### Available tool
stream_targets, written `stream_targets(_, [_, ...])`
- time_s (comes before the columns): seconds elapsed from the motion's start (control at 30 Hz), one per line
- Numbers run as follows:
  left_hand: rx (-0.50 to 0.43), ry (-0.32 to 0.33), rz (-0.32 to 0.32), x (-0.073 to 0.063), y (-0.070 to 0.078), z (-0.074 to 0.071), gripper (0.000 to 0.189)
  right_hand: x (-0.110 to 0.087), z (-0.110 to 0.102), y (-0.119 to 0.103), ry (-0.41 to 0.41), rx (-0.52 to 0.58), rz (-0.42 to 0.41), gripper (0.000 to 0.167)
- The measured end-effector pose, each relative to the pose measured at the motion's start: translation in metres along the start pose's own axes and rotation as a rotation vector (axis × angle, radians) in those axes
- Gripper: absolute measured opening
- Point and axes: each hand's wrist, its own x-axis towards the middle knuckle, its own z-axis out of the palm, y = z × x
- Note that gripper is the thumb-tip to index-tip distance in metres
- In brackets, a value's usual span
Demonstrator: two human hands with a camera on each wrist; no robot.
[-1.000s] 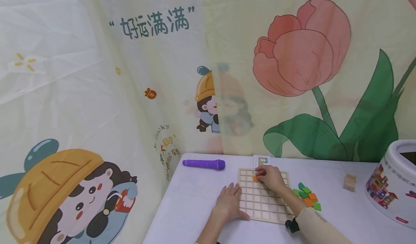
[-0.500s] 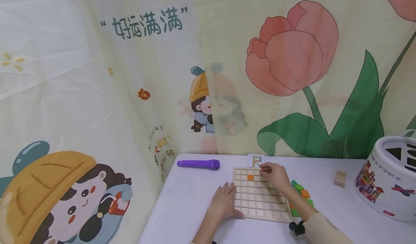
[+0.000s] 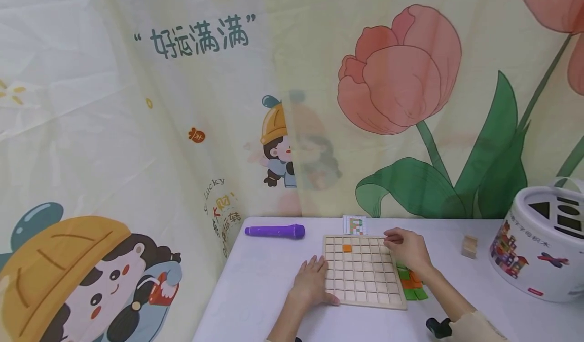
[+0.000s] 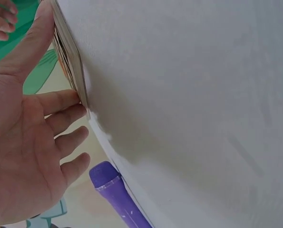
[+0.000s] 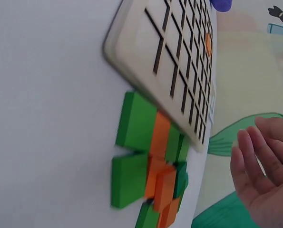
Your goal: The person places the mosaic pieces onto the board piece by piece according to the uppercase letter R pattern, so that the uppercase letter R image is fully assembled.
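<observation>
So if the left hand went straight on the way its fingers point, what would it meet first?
Most likely the wooden board: the left hand slants toward its left edge, and in the left wrist view one of the fingers seems to touch it.

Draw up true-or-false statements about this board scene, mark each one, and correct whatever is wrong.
1. One orange tile sits in the gridded board. True.
2. The left hand touches the board's right side. False: it touches the left side.
3. The loose tiles are blue and white. False: they are green and orange.
4. The purple microphone lies on the table. True.
5. The right hand grips the microphone. False: it is near the board's far right corner.
</observation>
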Motion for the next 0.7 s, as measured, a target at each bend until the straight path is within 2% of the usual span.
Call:
stream_targets(0.17, [-0.007, -0.007, -0.005, 0.0, 0.0, 0.001, 0.113, -0.01, -0.014, 0.016, 0.023, -0.039, 0.016, 0.024])
stream_targets(0.33, [-0.004, -0.014, -0.012, 0.001, -0.001, 0.004, 0.113, -0.018, -0.024, 0.03, 0.03, -0.088, 0.09, 0.026])
stream_targets(0.5, [0.011, -0.013, -0.015, 0.0, -0.001, 0.004, 0.113, -0.022, -0.03, 0.038, 0.0, -0.141, 0.166, 0.03])
stream_targets(0.7, [0.028, 0.002, -0.004, 0.001, -0.001, 0.004, 0.112, -0.026, -0.035, 0.044, -0.033, -0.183, 0.214, 0.035])
